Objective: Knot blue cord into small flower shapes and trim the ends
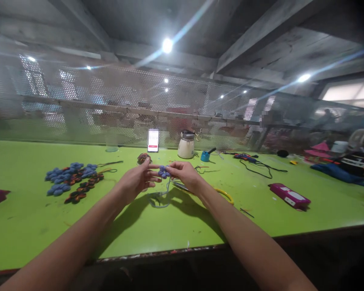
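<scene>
A small blue-purple crocheted flower [163, 172] is held up over the green table, in front of me. My right hand [185, 174] pinches its right edge between thumb and fingertips. From the left, my left hand [139, 178] reaches to the flower with fingers stretched and apart; the index fingertip is at its edge, and I cannot tell whether it touches. A pale blue yarn tail [159, 206] hangs from the flower and loops on the table. Under my right wrist lie scissors with yellow handles [227, 195], partly hidden. Behind my left hand sits a dark multicoloured yarn ball [143, 157].
At left lie several blue crocheted flowers [59, 176] and dark orange-black ones [81, 189]. A phone [153, 140], a cream jug [186, 146] and a blue pot [205, 156] stand behind. On the right are a magenta box [289, 197] and a black cord [261, 166].
</scene>
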A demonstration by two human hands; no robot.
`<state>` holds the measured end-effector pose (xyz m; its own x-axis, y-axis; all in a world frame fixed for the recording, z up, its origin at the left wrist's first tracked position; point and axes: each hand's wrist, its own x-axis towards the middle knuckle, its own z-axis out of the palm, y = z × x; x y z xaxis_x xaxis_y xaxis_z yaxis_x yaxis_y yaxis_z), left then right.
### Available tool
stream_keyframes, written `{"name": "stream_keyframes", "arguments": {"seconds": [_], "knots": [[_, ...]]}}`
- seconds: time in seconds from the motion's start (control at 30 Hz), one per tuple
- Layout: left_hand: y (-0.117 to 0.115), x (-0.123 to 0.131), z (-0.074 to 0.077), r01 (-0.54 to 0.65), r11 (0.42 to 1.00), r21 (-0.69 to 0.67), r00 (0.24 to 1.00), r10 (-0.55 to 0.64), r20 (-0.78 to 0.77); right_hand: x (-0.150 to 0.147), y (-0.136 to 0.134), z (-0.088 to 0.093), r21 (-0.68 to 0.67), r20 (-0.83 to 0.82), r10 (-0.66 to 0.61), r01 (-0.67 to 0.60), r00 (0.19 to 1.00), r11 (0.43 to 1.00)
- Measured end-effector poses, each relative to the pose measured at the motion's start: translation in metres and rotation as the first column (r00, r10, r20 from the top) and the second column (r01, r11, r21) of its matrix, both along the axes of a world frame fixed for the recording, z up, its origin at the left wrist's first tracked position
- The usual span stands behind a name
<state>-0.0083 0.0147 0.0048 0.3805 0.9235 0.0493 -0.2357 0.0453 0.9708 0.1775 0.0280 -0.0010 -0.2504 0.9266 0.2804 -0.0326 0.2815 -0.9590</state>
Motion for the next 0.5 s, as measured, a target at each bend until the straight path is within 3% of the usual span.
{"name": "stream_keyframes", "arguments": {"seconds": [0.17, 0.4, 0.5], "knots": [[-0.003, 0.013, 0.001, -0.043, 0.999, 0.024, 0.999, 0.043, 0.002, -0.003, -0.004, 0.001, 0.071, -0.019, -0.011, 0.013, 1.0, 0.997], [0.003, 0.018, -0.018, -0.219, 0.952, 0.214, 0.951, 0.257, -0.174, -0.01, 0.002, -0.015, -0.038, -0.079, -0.029, 0.026, 0.996, 0.999], [0.007, 0.013, -0.023, -0.173, 0.967, 0.187, 0.966, 0.203, -0.158, -0.011, 0.004, -0.018, -0.041, -0.073, -0.023, 0.02, 0.997, 0.999]]}}
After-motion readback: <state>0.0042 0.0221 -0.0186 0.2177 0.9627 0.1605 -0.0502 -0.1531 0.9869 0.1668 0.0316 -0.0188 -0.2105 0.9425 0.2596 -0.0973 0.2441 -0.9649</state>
